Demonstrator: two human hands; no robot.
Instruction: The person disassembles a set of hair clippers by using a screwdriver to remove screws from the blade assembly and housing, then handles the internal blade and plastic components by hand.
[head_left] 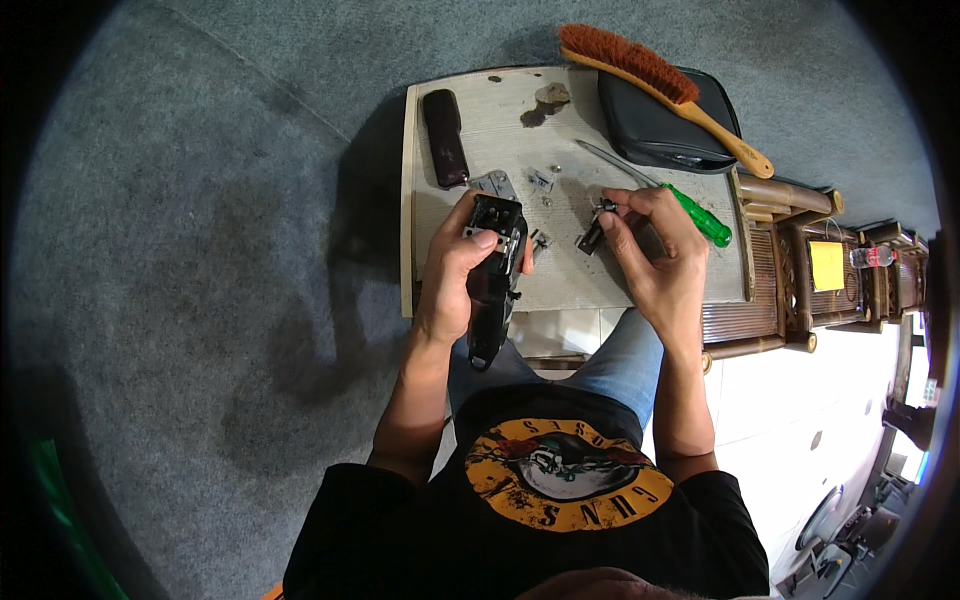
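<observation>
My left hand [447, 268] is wrapped round a black hair clipper [489, 300], its inner side facing up and its thumb resting near the upper end. The clipper's inside shows there, with metal fittings. Over the table, to the right, my right hand [668, 255] pinches a small dark part [591, 238] with a bit of metal at its top. The fingers partly hide that part. Beyond the clipper lie a grey metal plate [493, 182] and small clear and metal pieces [541, 181]. A screwdriver with a green handle [704, 216] lies beside my right hand.
The small pale wooden table [480, 86] carries a dark brown elongated case or cover [445, 138] at left. A black zipped case [650, 125] with an orange-bristled brush [640, 68] across it lies far right. Bamboo furniture [740, 285] stands to the right.
</observation>
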